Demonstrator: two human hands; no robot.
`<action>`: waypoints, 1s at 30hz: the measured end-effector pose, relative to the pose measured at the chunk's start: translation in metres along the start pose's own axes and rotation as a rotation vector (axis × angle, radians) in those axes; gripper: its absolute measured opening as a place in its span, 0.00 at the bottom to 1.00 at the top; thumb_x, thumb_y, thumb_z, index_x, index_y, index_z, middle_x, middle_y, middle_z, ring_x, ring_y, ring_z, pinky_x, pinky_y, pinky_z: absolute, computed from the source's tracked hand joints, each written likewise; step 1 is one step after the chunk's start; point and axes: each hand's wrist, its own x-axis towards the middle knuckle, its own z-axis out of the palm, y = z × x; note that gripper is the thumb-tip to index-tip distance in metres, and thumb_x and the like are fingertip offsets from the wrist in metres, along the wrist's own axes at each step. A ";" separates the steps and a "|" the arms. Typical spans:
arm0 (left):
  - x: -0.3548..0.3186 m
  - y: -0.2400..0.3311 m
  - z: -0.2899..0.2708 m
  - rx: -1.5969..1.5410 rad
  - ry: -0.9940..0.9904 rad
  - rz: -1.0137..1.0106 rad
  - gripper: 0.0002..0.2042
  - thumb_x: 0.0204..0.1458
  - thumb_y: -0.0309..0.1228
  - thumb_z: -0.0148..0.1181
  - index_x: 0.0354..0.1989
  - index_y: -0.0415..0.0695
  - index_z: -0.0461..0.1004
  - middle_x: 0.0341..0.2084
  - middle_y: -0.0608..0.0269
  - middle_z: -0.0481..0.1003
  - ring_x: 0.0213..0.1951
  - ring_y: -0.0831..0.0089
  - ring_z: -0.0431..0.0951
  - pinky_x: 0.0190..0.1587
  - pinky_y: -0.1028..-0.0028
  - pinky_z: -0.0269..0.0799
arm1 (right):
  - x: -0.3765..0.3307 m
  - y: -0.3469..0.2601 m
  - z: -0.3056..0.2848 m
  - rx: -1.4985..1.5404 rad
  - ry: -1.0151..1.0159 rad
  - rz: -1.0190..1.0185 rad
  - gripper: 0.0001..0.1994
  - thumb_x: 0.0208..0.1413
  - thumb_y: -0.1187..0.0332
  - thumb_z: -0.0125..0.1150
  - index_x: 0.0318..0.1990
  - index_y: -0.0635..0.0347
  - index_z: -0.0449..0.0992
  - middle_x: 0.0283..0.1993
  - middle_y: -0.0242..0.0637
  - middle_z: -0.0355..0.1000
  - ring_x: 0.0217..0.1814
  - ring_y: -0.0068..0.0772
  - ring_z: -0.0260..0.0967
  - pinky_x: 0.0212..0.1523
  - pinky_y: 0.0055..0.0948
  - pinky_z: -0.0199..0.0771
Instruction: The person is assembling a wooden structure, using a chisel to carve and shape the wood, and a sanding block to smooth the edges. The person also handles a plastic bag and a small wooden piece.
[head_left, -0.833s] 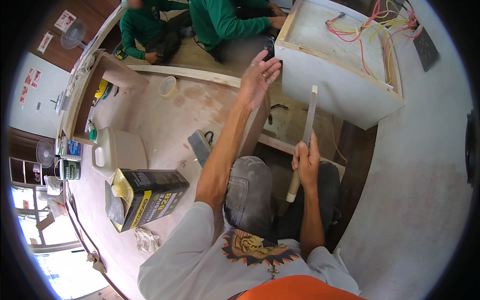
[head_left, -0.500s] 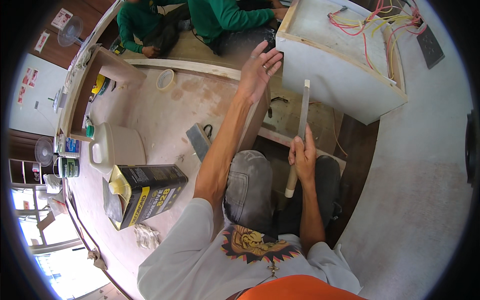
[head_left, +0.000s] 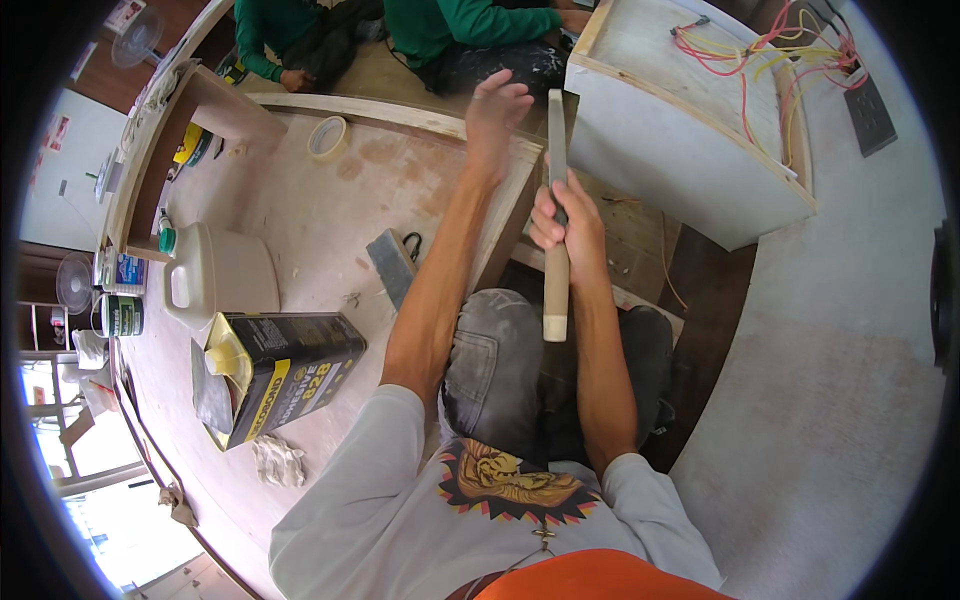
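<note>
Grey along its upper length and beige along its lower, a slim flat bar with pale ends (head_left: 557, 140) stands between one and two o'clock from the middle of the view, its tip toward twelve and its butt toward six. The right hand (head_left: 572, 222) grips it around the middle, fingers wrapped over the front. Just beside it, at twelve o'clock, the left hand (head_left: 494, 125) is raised and released, its fingers partly curled (motion blur softens them) and apart from the bar's tip.

Below that hand spreads a pale brown panel-like work surface (head_left: 300, 215). On it, between nine and ten o'clock, a grey flat rectangular block (head_left: 391, 266) lies near the left forearm (head_left: 440, 270). A beige ring-shaped roll of tape (head_left: 328, 138) lies between ten and eleven. At nine stands a beige plastic jug with a moulded handle (head_left: 235, 270); at eight, a black-and-yellow rectangular can (head_left: 300, 365) with a pale cap, and just beyond it, a crumpled white wad (head_left: 279, 462).

Between one and two, past the bar, sits a white wood-edged box (head_left: 680, 150), with red and yellow wires (head_left: 750, 55) looping over it. Two people in green long sleeves sit at eleven (head_left: 265, 40) and twelve (head_left: 480, 25).
</note>
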 end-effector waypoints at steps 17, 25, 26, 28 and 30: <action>0.003 -0.006 0.008 0.135 0.004 0.003 0.19 0.61 0.30 0.55 0.59 0.36 0.66 0.45 0.55 0.75 0.44 0.71 0.78 0.52 0.72 0.75 | 0.045 -0.021 0.015 0.011 -0.036 -0.130 0.15 0.70 0.72 0.44 0.61 0.61 0.63 0.30 0.28 0.59 0.21 0.12 0.53 0.21 0.17 0.58; 0.005 0.000 0.008 0.283 0.046 0.006 0.17 0.61 0.28 0.54 0.57 0.36 0.67 0.43 0.55 0.76 0.42 0.70 0.79 0.50 0.72 0.75 | 0.061 -0.028 0.031 -0.136 0.110 -0.125 0.17 0.68 0.75 0.44 0.63 0.61 0.62 0.30 0.28 0.59 0.21 0.12 0.53 0.21 0.17 0.58; 0.004 -0.001 0.010 0.257 0.044 0.011 0.17 0.61 0.28 0.54 0.57 0.36 0.68 0.43 0.55 0.76 0.42 0.70 0.79 0.49 0.72 0.75 | 0.050 -0.024 0.025 -0.013 -0.031 -0.126 0.17 0.68 0.75 0.44 0.62 0.62 0.62 0.30 0.28 0.59 0.21 0.12 0.53 0.22 0.18 0.58; 0.002 -0.004 0.017 0.205 0.040 0.022 0.17 0.62 0.29 0.55 0.57 0.35 0.68 0.43 0.55 0.76 0.41 0.70 0.79 0.49 0.73 0.75 | 0.063 -0.029 0.020 -0.036 0.038 -0.130 0.17 0.68 0.75 0.43 0.63 0.61 0.62 0.30 0.28 0.59 0.20 0.12 0.53 0.21 0.18 0.57; 0.005 -0.008 0.012 0.264 0.001 0.047 0.17 0.62 0.30 0.55 0.56 0.36 0.68 0.43 0.54 0.76 0.41 0.70 0.79 0.48 0.73 0.75 | 0.084 -0.033 0.024 -0.014 0.022 -0.140 0.18 0.68 0.75 0.43 0.64 0.60 0.62 0.29 0.28 0.59 0.19 0.12 0.53 0.20 0.19 0.58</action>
